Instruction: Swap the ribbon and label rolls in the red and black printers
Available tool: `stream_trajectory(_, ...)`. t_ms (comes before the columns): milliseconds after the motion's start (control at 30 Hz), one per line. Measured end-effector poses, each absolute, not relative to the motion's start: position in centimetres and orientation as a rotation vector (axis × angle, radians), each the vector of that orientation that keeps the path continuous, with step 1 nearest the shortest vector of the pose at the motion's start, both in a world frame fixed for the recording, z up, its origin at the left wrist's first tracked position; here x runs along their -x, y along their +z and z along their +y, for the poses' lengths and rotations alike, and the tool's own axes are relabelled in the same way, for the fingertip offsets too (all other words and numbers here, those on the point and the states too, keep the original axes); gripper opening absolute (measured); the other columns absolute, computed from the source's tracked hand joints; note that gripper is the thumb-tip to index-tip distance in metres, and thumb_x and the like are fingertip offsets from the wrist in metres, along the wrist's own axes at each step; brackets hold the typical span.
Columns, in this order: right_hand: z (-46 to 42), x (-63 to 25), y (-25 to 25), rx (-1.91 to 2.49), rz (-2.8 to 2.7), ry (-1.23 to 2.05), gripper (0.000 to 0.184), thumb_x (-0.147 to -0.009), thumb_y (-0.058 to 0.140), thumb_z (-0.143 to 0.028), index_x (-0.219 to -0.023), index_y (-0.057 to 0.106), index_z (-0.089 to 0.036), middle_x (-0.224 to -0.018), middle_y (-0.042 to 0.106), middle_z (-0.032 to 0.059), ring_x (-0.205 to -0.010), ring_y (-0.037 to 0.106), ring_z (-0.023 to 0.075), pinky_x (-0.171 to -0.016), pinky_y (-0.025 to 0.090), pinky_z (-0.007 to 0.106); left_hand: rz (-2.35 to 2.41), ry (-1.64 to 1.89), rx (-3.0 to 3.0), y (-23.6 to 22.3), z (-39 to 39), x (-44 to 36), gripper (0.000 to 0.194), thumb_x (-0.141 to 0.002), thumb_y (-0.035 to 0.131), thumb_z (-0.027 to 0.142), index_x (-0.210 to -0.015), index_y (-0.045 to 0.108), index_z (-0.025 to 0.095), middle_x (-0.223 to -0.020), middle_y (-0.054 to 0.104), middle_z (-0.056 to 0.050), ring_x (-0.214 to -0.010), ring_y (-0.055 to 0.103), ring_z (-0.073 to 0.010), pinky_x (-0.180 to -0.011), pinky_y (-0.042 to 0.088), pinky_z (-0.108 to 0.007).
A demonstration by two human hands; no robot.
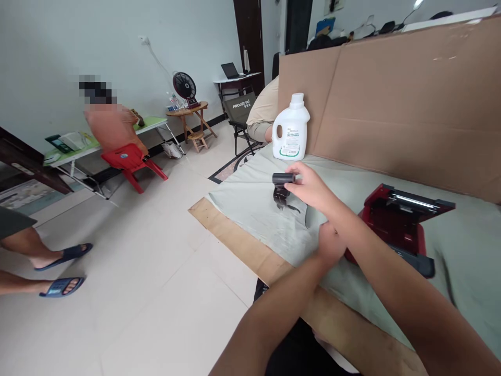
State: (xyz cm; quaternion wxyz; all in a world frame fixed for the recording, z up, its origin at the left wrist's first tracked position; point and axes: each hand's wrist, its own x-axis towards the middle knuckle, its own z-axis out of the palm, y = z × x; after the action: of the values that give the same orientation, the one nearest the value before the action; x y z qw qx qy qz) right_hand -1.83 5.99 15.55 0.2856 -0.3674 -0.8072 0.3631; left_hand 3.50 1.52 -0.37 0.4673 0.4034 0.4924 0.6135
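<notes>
My right hand pinches the end of a black roll between thumb and fingers, over the pale green cloth. Beneath the roll is a dark, glossy, loosely curled strip that reaches the cloth; I cannot tell if it is attached. My left hand is curled closed beside my right forearm, back of the hand toward me, and its fingertips are hidden. To the right of my hands, a red and black machine stands with its lid raised, partly covered by my right arm.
A white jug stands behind my right hand, before an upright cardboard panel. Brown board edges the table. Leftward, a person sits on a red chair; another's sandalled feet are on the floor. Someone sits behind the jug.
</notes>
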Motion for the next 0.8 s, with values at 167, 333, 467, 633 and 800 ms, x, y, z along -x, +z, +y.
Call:
stream_trajectory(167, 2.2, -10.1, 16.5, 1.01, -1.754, 1.177, 0.033, -0.082, 0.067, -0.039, -0.113, 0.061, -0.027, -0.112, 0.069, 0.0069, -0.089, 0.068, 0.0235, -0.073, 0.057, 0.037, 1.282, 1.657, -1.167, 1.1, 0.7, -3.9, 0.015, -0.091, 0.056, 0.026, -0.084, 0.067, 0.02, -0.072, 0.065, 0.001, -0.073, 0.062, -0.0165, -0.078, 0.056, -0.033)
stream_trajectory(333, 1.2, -17.0, 15.6, 1.12, -1.588, 1.164, 0.033, -0.082, 0.07, -0.048, -0.108, 0.063, -0.028, -0.083, 0.067, 0.0031, -0.075, 0.066, 0.0228, -0.071, 0.058, 0.04, 1.229, 1.874, -1.471, 1.6, -0.7, -4.3, 0.023, -0.091, 0.066, 0.039, -0.106, 0.064, 0.021, -0.103, 0.07, -0.009, -0.1, 0.068, -0.0241, -0.097, 0.055, -0.043)
stream_trajectory(467, 2.6, -18.2, 14.3, 1.171, -1.684, 1.105, 0.024, -0.084, 0.065, -0.033, -0.106, 0.061, -0.024, -0.104, 0.072, 0.007, -0.096, 0.069, 0.0237, -0.09, 0.055, 0.039, 1.216, 1.984, -1.698, 1.5, -1.7, -4.5, 0.06, -0.082, 0.078, 0.044, -0.13, 0.05, 0.021, -0.12, 0.061, -0.014, -0.112, 0.064, -0.0271, -0.102, 0.054, -0.047)
stream_trajectory(633, 4.2, -19.4, 12.8, 1.225, -1.952, 1.022, 0.025, -0.089, 0.056, -0.02, -0.112, 0.063, -0.022, -0.126, 0.069, 0.0081, -0.114, 0.065, 0.0236, -0.102, 0.049, 0.038, 1.324, 2.068, -2.007, 0.8, -1.9, -4.6, 0.066, -0.083, 0.078, 0.044, -0.137, 0.048, 0.02, -0.122, 0.056, -0.015, -0.113, 0.061, -0.0283, -0.1, 0.053, -0.045)
stream_trajectory(800, 4.5, -20.6, 12.4, 1.356, -2.121, 0.936, 0.027, -0.092, 0.052, -0.016, -0.115, 0.064, -0.021, -0.126, 0.071, 0.0079, -0.112, 0.066, 0.0237, -0.097, 0.049, 0.034, 1.371, 2.124, -2.155, 1.2, -1.9, -3.6, 0.042, -0.098, 0.06, 0.034, -0.139, 0.057, 0.026, -0.121, 0.057, -0.011, -0.11, 0.058, -0.0239, -0.092, 0.051, -0.038)
